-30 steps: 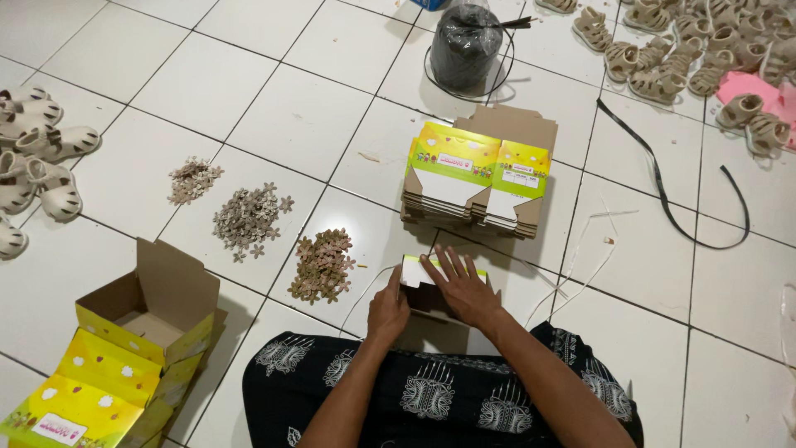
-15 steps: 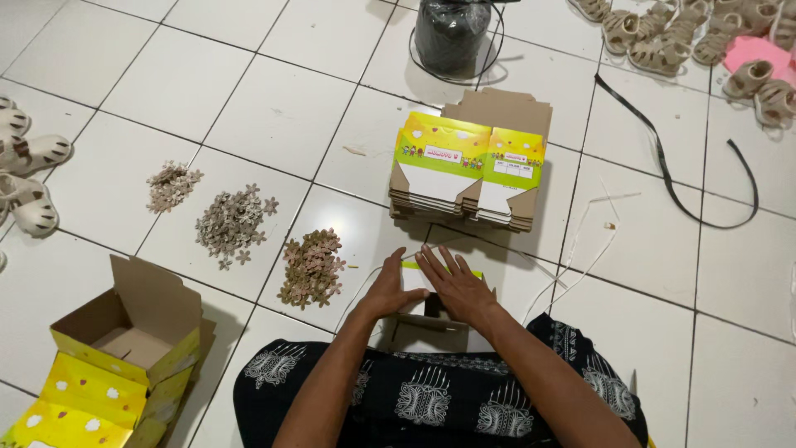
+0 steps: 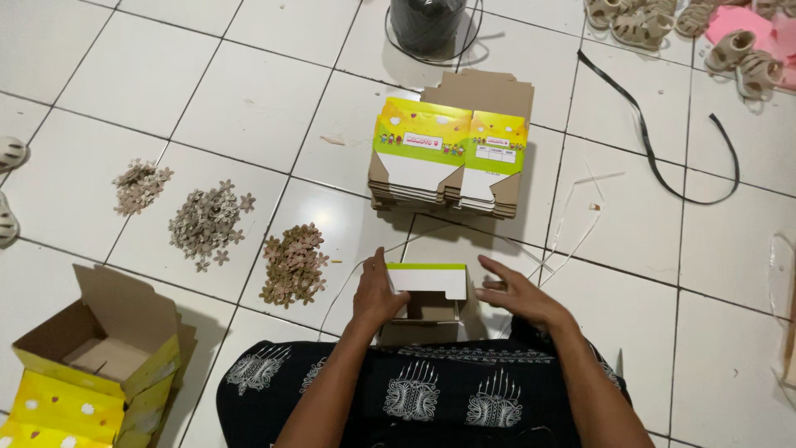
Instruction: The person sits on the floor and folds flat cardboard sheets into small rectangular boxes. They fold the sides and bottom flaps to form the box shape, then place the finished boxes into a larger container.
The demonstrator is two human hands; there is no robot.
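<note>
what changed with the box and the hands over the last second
The small box went from lying flat under both palms to standing open, its white and green flap raised. The left hand now grips its left side; the right hand has come off and sits beside it. The stack of flat boxes and the three flower piles stayed put.

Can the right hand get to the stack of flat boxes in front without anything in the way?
Probably yes. The right hand is open beside the small box, and only bare tile and thin white strips lie between it and the stack of flat boxes.
</note>
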